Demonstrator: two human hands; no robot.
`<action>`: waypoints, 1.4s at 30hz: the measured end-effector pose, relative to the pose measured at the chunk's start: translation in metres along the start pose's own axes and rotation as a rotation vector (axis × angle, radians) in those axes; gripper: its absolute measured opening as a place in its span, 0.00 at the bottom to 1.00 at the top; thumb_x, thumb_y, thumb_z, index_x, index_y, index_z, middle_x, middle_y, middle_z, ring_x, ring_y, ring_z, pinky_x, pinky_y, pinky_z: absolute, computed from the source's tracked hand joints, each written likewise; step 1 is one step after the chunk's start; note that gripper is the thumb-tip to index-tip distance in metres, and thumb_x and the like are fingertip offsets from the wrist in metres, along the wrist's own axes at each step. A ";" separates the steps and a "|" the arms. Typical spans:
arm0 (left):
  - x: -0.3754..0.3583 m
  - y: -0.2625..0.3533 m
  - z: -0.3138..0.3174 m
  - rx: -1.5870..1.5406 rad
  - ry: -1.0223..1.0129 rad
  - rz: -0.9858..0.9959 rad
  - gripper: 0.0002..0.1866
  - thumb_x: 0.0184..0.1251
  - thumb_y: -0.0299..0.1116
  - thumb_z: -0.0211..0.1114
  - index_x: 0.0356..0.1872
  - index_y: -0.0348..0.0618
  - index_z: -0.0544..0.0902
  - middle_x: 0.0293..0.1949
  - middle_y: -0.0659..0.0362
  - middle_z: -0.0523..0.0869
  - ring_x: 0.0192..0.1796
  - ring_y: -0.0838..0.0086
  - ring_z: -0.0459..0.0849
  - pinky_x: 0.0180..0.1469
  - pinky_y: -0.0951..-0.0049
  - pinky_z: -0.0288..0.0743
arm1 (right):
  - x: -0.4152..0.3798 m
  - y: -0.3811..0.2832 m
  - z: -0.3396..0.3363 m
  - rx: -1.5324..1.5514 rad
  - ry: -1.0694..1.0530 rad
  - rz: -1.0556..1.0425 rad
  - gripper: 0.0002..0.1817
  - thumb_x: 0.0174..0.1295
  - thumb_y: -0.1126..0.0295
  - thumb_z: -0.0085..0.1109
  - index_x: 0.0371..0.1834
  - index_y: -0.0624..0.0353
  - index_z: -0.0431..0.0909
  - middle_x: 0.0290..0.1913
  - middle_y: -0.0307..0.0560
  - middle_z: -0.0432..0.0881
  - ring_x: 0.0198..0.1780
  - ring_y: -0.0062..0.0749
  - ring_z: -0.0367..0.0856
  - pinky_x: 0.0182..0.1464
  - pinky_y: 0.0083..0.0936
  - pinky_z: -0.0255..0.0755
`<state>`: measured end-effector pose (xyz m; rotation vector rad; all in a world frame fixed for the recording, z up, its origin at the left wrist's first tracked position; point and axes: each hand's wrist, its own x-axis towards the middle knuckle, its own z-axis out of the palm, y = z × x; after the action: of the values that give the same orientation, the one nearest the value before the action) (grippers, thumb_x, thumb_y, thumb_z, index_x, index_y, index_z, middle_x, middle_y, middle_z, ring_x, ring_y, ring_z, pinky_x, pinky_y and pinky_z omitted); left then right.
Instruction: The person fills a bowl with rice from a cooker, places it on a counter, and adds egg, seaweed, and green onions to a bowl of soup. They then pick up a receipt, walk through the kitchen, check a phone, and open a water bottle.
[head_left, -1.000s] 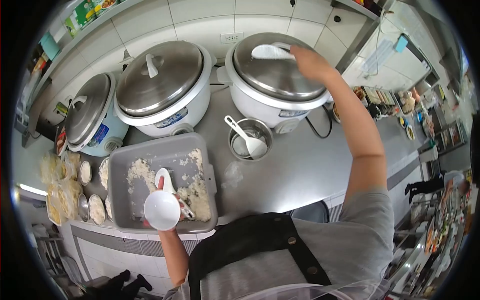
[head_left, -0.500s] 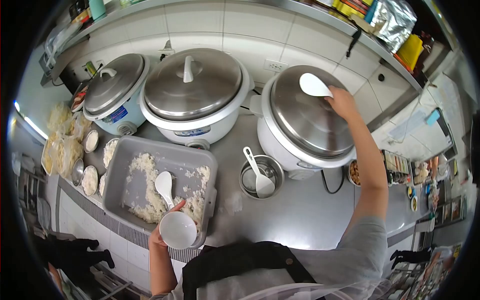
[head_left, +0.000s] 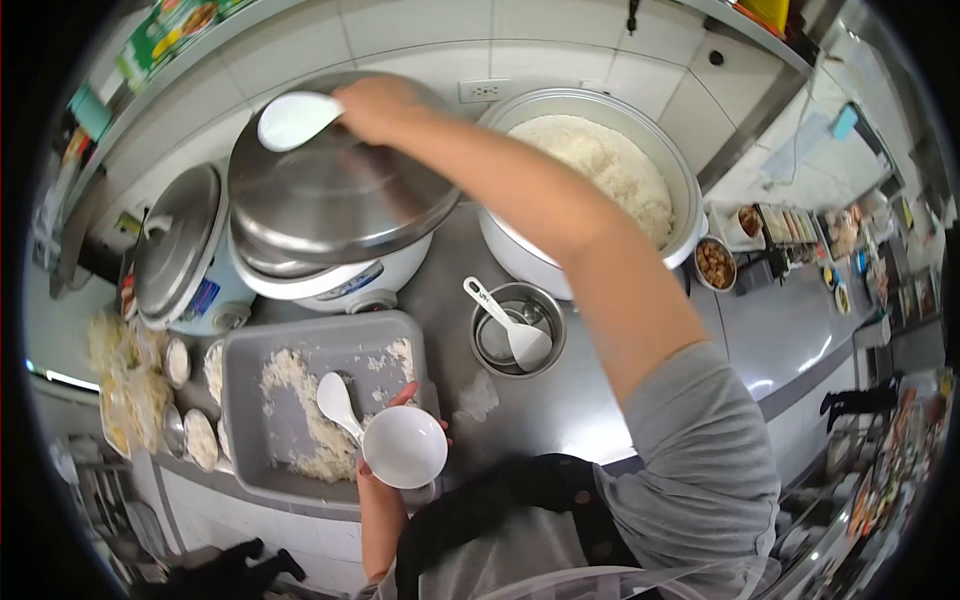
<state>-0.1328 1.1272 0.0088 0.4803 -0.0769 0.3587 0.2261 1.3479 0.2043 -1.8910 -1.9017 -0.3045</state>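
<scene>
My left hand (head_left: pixel 393 470) is closed around a white bowl (head_left: pixel 405 447), its inside facing up, over the near edge of a grey tub (head_left: pixel 238 420). Close behind the bowl, a white rice paddle (head_left: pixel 336 399) shows over the rice (head_left: pixel 325 440) in that tub. My right hand (head_left: pixel 380 108) grips a large steel lid (head_left: pixel 330 190), whose handle is hidden under the fingers. The same hand holds another white rice paddle (head_left: pixel 293 121), blade pointing left. This lid overlaps the middle rice cooker (head_left: pixel 400 270), which has its own lid on. The right rice cooker (head_left: pixel 495 235) stands uncovered, full of white rice (head_left: pixel 590 150).
A steel pot (head_left: pixel 487 355) holding a paddle (head_left: pixel 525 343) stands right of the tub, beside a crumpled clear plastic piece (head_left: pixel 478 397). Rice-filled bowls (head_left: pixel 201 440) and bagged food (head_left: pixel 135 390) sit at left. A bowl of brown food (head_left: pixel 715 263) is at right.
My right hand has lifted the lid off the right cooker and carried it left over the middle cooker, paddle still in hand. The left hand with the bowl has shifted slightly right.
</scene>
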 end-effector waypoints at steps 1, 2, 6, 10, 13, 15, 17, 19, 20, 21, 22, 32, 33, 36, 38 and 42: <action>-0.004 0.003 -0.004 0.025 0.026 0.005 0.78 0.35 0.56 0.87 0.80 0.37 0.40 0.56 0.29 0.79 0.62 0.37 0.79 0.60 0.36 0.77 | 0.007 -0.007 0.017 -0.020 0.016 0.018 0.13 0.65 0.60 0.57 0.44 0.52 0.85 0.43 0.54 0.88 0.47 0.51 0.86 0.48 0.47 0.78; -0.014 0.006 -0.013 0.034 0.020 -0.020 0.78 0.35 0.56 0.87 0.80 0.37 0.40 0.56 0.29 0.79 0.62 0.37 0.79 0.60 0.36 0.77 | 0.009 -0.009 0.028 -0.013 -0.026 0.012 0.11 0.64 0.63 0.58 0.43 0.54 0.84 0.42 0.53 0.88 0.47 0.50 0.87 0.47 0.45 0.79; -0.049 0.030 -0.032 0.149 0.091 0.057 0.81 0.32 0.67 0.84 0.81 0.44 0.35 0.55 0.28 0.77 0.53 0.31 0.82 0.45 0.41 0.86 | 0.002 -0.011 0.054 -0.068 -0.014 0.104 0.09 0.61 0.69 0.59 0.42 0.59 0.84 0.41 0.52 0.88 0.46 0.48 0.88 0.46 0.43 0.81; -0.048 0.043 -0.028 -0.006 0.030 0.084 0.77 0.35 0.60 0.86 0.81 0.46 0.40 0.62 0.27 0.72 0.60 0.28 0.77 0.53 0.31 0.81 | -0.007 0.001 0.041 0.071 -0.101 0.102 0.14 0.69 0.64 0.57 0.48 0.62 0.81 0.48 0.56 0.85 0.54 0.51 0.84 0.53 0.45 0.79; -0.034 0.040 -0.031 -0.135 0.068 0.129 0.75 0.34 0.64 0.84 0.80 0.45 0.45 0.64 0.27 0.70 0.61 0.28 0.76 0.53 0.33 0.82 | -0.012 0.013 0.034 0.174 0.062 0.053 0.19 0.72 0.60 0.55 0.58 0.61 0.76 0.59 0.59 0.79 0.64 0.51 0.76 0.63 0.44 0.73; -0.025 0.037 -0.029 -0.105 0.113 0.131 0.75 0.32 0.66 0.83 0.80 0.45 0.46 0.64 0.27 0.70 0.61 0.29 0.76 0.53 0.34 0.82 | -0.030 0.036 -0.004 0.248 -0.135 0.125 0.23 0.73 0.61 0.52 0.67 0.59 0.70 0.66 0.58 0.73 0.69 0.51 0.69 0.70 0.41 0.66; -0.017 0.037 -0.025 -0.021 0.224 0.083 0.76 0.26 0.66 0.83 0.79 0.44 0.50 0.64 0.29 0.71 0.61 0.33 0.78 0.56 0.39 0.82 | -0.058 0.090 -0.024 0.091 -0.098 0.091 0.24 0.75 0.66 0.47 0.72 0.55 0.67 0.66 0.58 0.73 0.67 0.52 0.72 0.70 0.39 0.66; -0.009 0.033 -0.024 0.030 0.257 0.038 0.76 0.24 0.65 0.84 0.79 0.44 0.51 0.63 0.31 0.73 0.61 0.34 0.78 0.57 0.40 0.82 | -0.096 0.153 -0.048 -0.072 -0.072 0.159 0.26 0.71 0.67 0.48 0.73 0.43 0.69 0.64 0.51 0.78 0.64 0.50 0.77 0.67 0.51 0.66; -0.004 0.031 -0.023 0.093 0.288 -0.009 0.77 0.21 0.64 0.85 0.78 0.44 0.53 0.62 0.32 0.74 0.62 0.35 0.78 0.57 0.42 0.82 | -0.118 0.171 -0.065 -0.374 -0.108 0.202 0.24 0.71 0.68 0.48 0.70 0.42 0.72 0.60 0.47 0.81 0.63 0.45 0.79 0.69 0.60 0.60; 0.007 0.028 -0.013 0.042 0.253 -0.029 0.74 0.25 0.57 0.89 0.77 0.43 0.54 0.62 0.35 0.76 0.62 0.37 0.79 0.60 0.45 0.81 | -0.137 0.191 -0.081 -0.537 -0.176 0.229 0.20 0.70 0.70 0.50 0.64 0.42 0.77 0.54 0.43 0.83 0.60 0.40 0.80 0.70 0.63 0.53; 0.012 0.023 -0.015 0.030 0.256 -0.026 0.74 0.25 0.57 0.89 0.77 0.43 0.54 0.62 0.35 0.76 0.62 0.37 0.79 0.60 0.45 0.81 | -0.158 0.217 -0.088 -0.671 -0.168 0.200 0.17 0.69 0.70 0.51 0.59 0.43 0.81 0.50 0.41 0.83 0.59 0.38 0.80 0.70 0.60 0.54; 0.135 -0.044 0.015 0.327 0.061 -0.316 0.62 0.30 0.17 0.83 0.76 0.40 0.60 0.70 0.55 0.71 0.72 0.65 0.71 0.71 0.62 0.68 | -0.208 0.280 -0.049 -0.708 -0.254 0.525 0.12 0.67 0.67 0.59 0.51 0.40 0.87 0.41 0.40 0.86 0.52 0.31 0.82 0.58 0.43 0.56; 0.151 -0.048 0.020 0.348 0.045 -0.306 0.61 0.31 0.15 0.81 0.76 0.42 0.60 0.69 0.56 0.72 0.71 0.66 0.71 0.71 0.63 0.69 | -0.210 0.289 -0.048 -0.647 -0.220 0.473 0.12 0.67 0.67 0.59 0.50 0.41 0.88 0.40 0.40 0.87 0.51 0.31 0.82 0.59 0.42 0.54; 0.190 -0.060 0.025 0.355 0.098 -0.197 0.61 0.32 0.15 0.80 0.76 0.44 0.59 0.65 0.59 0.73 0.69 0.67 0.73 0.70 0.65 0.70 | -0.213 0.295 -0.053 -0.558 -0.228 0.415 0.13 0.66 0.67 0.59 0.51 0.41 0.88 0.39 0.41 0.87 0.49 0.32 0.82 0.59 0.41 0.52; 0.209 -0.068 0.021 0.385 0.094 -0.163 0.60 0.33 0.15 0.80 0.76 0.44 0.59 0.65 0.59 0.73 0.69 0.68 0.73 0.69 0.65 0.71 | -0.209 0.284 -0.059 -0.532 -0.267 0.409 0.14 0.67 0.67 0.58 0.52 0.41 0.88 0.38 0.41 0.87 0.49 0.32 0.83 0.58 0.41 0.51; 0.219 -0.072 0.020 0.423 0.050 -0.142 0.60 0.35 0.18 0.81 0.76 0.44 0.59 0.68 0.60 0.70 0.70 0.69 0.70 0.70 0.65 0.69 | -0.215 0.262 -0.054 -0.579 -0.334 0.327 0.13 0.65 0.68 0.57 0.49 0.43 0.88 0.39 0.42 0.86 0.52 0.33 0.81 0.66 0.44 0.53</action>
<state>0.0976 1.1286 0.0293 0.8893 0.0837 0.2461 0.4871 1.1424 0.1156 -2.7449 -1.7786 -0.4989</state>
